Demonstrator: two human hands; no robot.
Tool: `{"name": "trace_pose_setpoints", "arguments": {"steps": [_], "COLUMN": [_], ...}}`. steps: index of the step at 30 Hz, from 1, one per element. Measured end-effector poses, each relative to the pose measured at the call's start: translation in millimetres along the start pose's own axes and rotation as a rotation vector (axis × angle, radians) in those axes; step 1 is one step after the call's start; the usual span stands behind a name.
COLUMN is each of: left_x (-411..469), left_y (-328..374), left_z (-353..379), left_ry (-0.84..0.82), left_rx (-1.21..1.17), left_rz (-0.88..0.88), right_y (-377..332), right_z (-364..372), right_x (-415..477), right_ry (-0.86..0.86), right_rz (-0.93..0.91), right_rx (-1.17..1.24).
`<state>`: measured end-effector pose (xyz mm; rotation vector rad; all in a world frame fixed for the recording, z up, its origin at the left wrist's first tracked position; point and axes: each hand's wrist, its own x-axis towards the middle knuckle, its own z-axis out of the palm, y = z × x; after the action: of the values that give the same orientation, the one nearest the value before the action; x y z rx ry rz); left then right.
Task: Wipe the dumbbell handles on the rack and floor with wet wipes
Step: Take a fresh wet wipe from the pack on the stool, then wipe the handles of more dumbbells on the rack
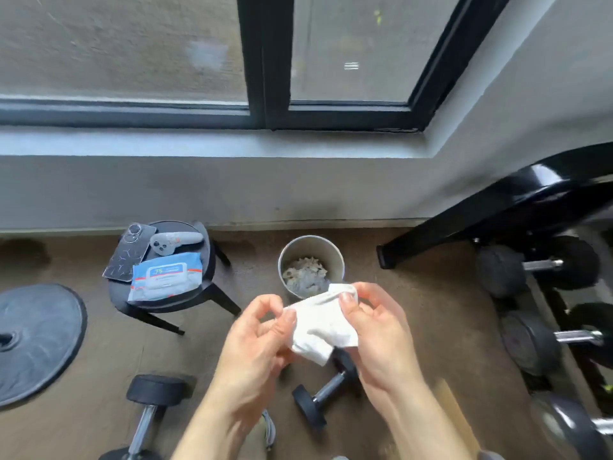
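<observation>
Both hands hold one white wet wipe (323, 322) between them above the floor, the left hand (257, 340) pinching its left edge between thumb and fingertips, the right hand (376, 330) curled around its right side. Directly under the wipe lies a small dumbbell (323, 391) on the brown floor, with a larger dumbbell (146, 416) to its left. Farther out stand a metal bin (335, 257) holding crumpled wipes, a black stool (202, 287) carrying the wipes pack (166, 275), and, at right, the dumbbell rack (497, 207).
</observation>
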<state>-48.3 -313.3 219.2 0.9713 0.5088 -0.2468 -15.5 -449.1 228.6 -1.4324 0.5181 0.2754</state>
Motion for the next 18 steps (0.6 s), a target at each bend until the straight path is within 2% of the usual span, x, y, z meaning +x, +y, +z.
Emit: {"name": "trace_pose_setpoints", "arguments": {"steps": [3, 6, 8, 11, 13, 14, 18], "left_x": [-43, -83, -109, -148, -172, -178, -208], "left_y": [-18, -26, -25, -21, -25, -29, -47], "left_z": [48, 89, 115, 151, 172, 176, 190], "left_ry": [-0.035, -0.089, -0.198, -0.494, -0.621, -0.655, -0.724], "left_rx": [-0.059, -0.016, 0.053, 0.399, 0.604, 0.631, 0.409], "left_rz": [0.019, 0.002, -0.075, -0.187, -0.241, -0.253, -0.182], "right_y": [-42, -76, -94, -118, -129, -131, -121], "right_z": [-60, -117, -155, -206, -237, -247, -276], "right_x": [-46, -96, -130, -188, -234, -249, -319], "right_ry": [-0.017, -0.007, 0.03, 0.061, 0.111, 0.135, 0.3], "right_rz": [-0.097, -0.18, -0.267, -0.361, -0.42, -0.432, -0.337], "right_rx": [-0.01, -0.002, -0.062, -0.144, -0.265, -0.337, -0.389]}}
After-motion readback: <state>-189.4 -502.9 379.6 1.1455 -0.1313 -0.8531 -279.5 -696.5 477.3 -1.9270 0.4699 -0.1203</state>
